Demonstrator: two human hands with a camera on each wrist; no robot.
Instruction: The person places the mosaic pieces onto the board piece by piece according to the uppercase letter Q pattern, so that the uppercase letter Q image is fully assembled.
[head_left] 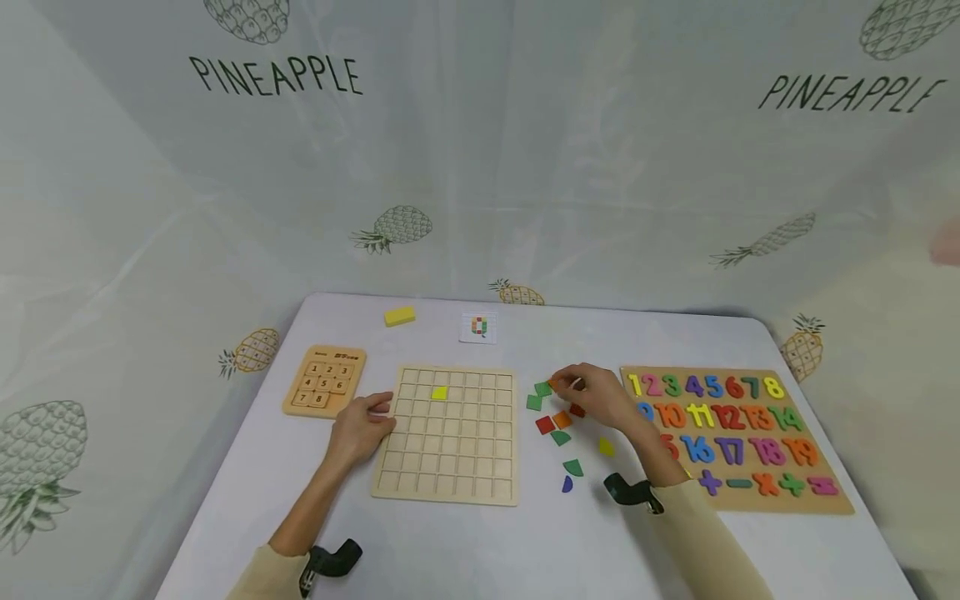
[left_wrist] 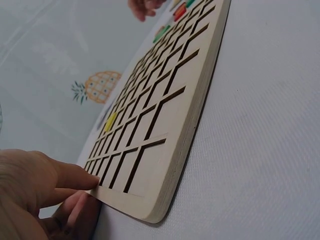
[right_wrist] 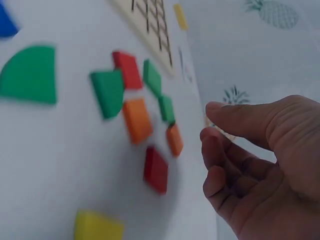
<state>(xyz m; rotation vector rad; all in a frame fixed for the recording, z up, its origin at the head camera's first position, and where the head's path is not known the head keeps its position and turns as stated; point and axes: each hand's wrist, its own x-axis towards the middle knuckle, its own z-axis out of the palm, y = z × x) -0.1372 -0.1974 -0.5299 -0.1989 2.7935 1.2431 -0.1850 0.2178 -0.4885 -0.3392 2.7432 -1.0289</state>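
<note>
A wooden grid board (head_left: 442,442) lies on the table, one yellow square tile (head_left: 439,393) set in an upper cell. My left hand (head_left: 362,427) holds the board's left edge; in the left wrist view, a digit rests on the rim, the other fingers low beside it. My right hand (head_left: 596,396) hovers over loose coloured tiles right of the board. Its thumb and forefinger are apart with nothing between them in the right wrist view. Nearest are an orange tile (right_wrist: 174,140), a dark red tile (right_wrist: 156,170) and a green tile (right_wrist: 166,109).
A number puzzle board (head_left: 738,442) lies at the right. At the left is a small wooden number-tile board (head_left: 325,382). A yellow block (head_left: 399,317) and a picture card (head_left: 478,328) lie at the back. A yellow piece (head_left: 607,447) and blue half-circle (head_left: 567,484) lie nearer the front.
</note>
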